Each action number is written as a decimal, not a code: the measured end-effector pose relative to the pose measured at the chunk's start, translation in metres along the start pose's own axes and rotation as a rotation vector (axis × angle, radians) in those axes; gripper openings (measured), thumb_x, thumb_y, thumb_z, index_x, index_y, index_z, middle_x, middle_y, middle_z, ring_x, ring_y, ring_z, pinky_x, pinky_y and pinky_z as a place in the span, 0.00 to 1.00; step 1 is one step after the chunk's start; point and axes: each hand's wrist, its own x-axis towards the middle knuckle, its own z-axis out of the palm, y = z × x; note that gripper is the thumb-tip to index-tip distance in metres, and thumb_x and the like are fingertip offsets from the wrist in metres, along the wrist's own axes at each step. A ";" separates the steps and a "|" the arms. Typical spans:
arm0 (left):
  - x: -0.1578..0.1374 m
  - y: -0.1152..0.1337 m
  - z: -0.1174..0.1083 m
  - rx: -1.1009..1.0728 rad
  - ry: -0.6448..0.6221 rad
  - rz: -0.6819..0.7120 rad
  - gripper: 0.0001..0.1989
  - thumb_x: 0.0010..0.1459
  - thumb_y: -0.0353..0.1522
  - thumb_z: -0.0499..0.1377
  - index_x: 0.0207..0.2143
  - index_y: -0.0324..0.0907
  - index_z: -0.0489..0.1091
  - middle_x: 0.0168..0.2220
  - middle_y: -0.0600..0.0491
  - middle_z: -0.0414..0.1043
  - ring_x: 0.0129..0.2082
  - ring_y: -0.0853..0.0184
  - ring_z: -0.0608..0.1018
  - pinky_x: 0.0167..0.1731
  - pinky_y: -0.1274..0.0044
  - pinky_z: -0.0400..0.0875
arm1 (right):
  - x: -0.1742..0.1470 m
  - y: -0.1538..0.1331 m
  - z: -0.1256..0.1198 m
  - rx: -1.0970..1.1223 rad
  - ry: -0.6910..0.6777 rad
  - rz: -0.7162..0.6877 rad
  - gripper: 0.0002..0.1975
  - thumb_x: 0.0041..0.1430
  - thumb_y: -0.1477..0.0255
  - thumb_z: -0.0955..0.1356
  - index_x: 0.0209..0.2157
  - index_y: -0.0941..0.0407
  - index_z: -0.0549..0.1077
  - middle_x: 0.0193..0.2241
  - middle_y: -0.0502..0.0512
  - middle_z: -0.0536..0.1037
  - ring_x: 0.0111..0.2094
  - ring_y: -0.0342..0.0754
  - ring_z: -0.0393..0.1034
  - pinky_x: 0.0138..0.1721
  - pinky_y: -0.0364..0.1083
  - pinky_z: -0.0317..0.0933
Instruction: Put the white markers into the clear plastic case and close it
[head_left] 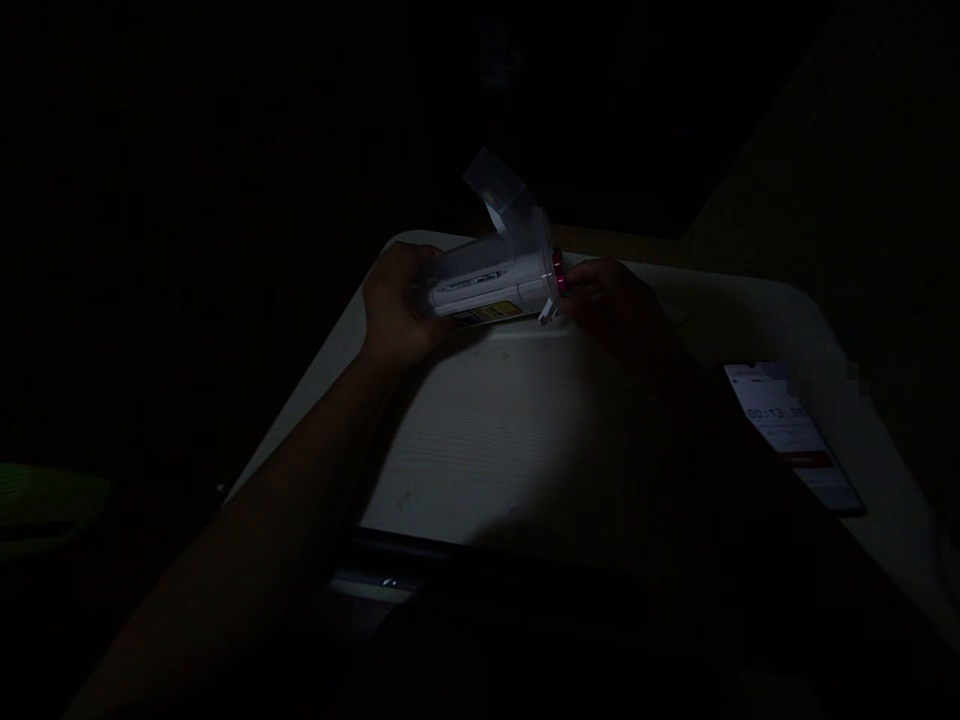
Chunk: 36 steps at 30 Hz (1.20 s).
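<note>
Very dim; a phone screen (801,437) glows at right, shadows cross the desk (480,430), upper left seems near-black.

Left grip (397,305) fingertips hidden behind clear container (480,280); label (506,310) print too small to read. Right grip (611,300) in deep shadow, fingers unclear. Phone (795,430) corner pixelated, lower left behind right forearm (757,520). Green item (49,500) cut by left edge.

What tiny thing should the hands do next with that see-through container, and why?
Probably the right hand should gently pinch the pink pieces: its fingertips are right beside them at the end of the clear container, and the left hand grips the other end. It's too dark to tell whether the pinch is already made.
</note>
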 end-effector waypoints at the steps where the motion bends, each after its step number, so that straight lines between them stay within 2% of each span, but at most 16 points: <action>1: 0.000 0.000 0.000 -0.004 -0.003 0.010 0.47 0.31 0.68 0.61 0.42 0.40 0.70 0.37 0.49 0.73 0.36 0.62 0.75 0.37 0.67 0.70 | 0.000 -0.001 0.000 -0.010 -0.019 0.021 0.18 0.63 0.63 0.62 0.48 0.59 0.72 0.44 0.60 0.76 0.40 0.45 0.71 0.40 0.43 0.66; 4: 0.001 0.001 0.000 -0.040 -0.010 0.028 0.44 0.32 0.65 0.64 0.41 0.41 0.70 0.37 0.48 0.73 0.36 0.61 0.75 0.37 0.66 0.70 | 0.002 -0.005 -0.004 -0.063 -0.119 -0.003 0.18 0.64 0.66 0.60 0.50 0.58 0.73 0.47 0.60 0.74 0.45 0.46 0.70 0.46 0.45 0.66; 7: 0.000 0.000 0.002 -0.085 0.005 0.006 0.46 0.32 0.67 0.62 0.43 0.41 0.70 0.38 0.47 0.73 0.37 0.59 0.76 0.37 0.66 0.71 | 0.002 -0.008 -0.010 -0.110 -0.122 -0.044 0.18 0.65 0.66 0.60 0.51 0.55 0.73 0.50 0.58 0.73 0.49 0.46 0.69 0.51 0.45 0.65; 11: -0.002 0.002 0.005 -0.124 0.033 -0.045 0.47 0.29 0.67 0.63 0.41 0.40 0.70 0.38 0.48 0.73 0.37 0.60 0.76 0.35 0.67 0.71 | 0.003 -0.014 -0.015 -0.075 -0.122 -0.036 0.18 0.65 0.66 0.62 0.52 0.55 0.74 0.50 0.57 0.73 0.48 0.45 0.69 0.48 0.44 0.65; 18: 0.000 0.005 0.002 -0.127 -0.015 0.010 0.44 0.32 0.65 0.64 0.41 0.39 0.71 0.37 0.48 0.72 0.36 0.61 0.74 0.34 0.68 0.68 | 0.006 -0.024 -0.021 -0.055 -0.051 0.095 0.12 0.59 0.64 0.69 0.41 0.55 0.80 0.42 0.54 0.78 0.41 0.45 0.73 0.45 0.44 0.67; 22: 0.002 0.000 0.002 -0.083 -0.051 -0.021 0.47 0.29 0.67 0.62 0.41 0.40 0.70 0.37 0.48 0.72 0.35 0.62 0.74 0.33 0.68 0.68 | 0.007 -0.018 -0.031 -0.025 -0.013 0.144 0.13 0.59 0.61 0.69 0.40 0.54 0.80 0.39 0.54 0.80 0.39 0.47 0.74 0.43 0.46 0.70; 26: 0.002 0.000 0.003 -0.100 -0.032 -0.027 0.44 0.30 0.65 0.63 0.41 0.42 0.70 0.37 0.49 0.72 0.35 0.61 0.75 0.33 0.68 0.69 | 0.007 -0.016 -0.046 -0.048 0.008 0.171 0.11 0.59 0.65 0.69 0.39 0.55 0.79 0.40 0.54 0.80 0.42 0.50 0.75 0.46 0.51 0.71; 30: 0.001 0.004 0.002 -0.085 -0.025 -0.028 0.43 0.31 0.67 0.61 0.40 0.45 0.71 0.36 0.50 0.72 0.35 0.60 0.76 0.33 0.67 0.70 | 0.006 -0.021 -0.057 -0.045 -0.063 0.084 0.08 0.60 0.72 0.67 0.37 0.56 0.80 0.42 0.54 0.80 0.45 0.49 0.76 0.50 0.48 0.70; 36: 0.001 0.006 0.002 -0.090 -0.029 -0.073 0.44 0.28 0.68 0.60 0.40 0.47 0.71 0.37 0.50 0.73 0.35 0.59 0.76 0.33 0.68 0.70 | 0.005 -0.029 -0.054 -0.045 -0.207 -0.096 0.21 0.62 0.78 0.58 0.47 0.56 0.79 0.51 0.53 0.77 0.54 0.47 0.71 0.59 0.50 0.64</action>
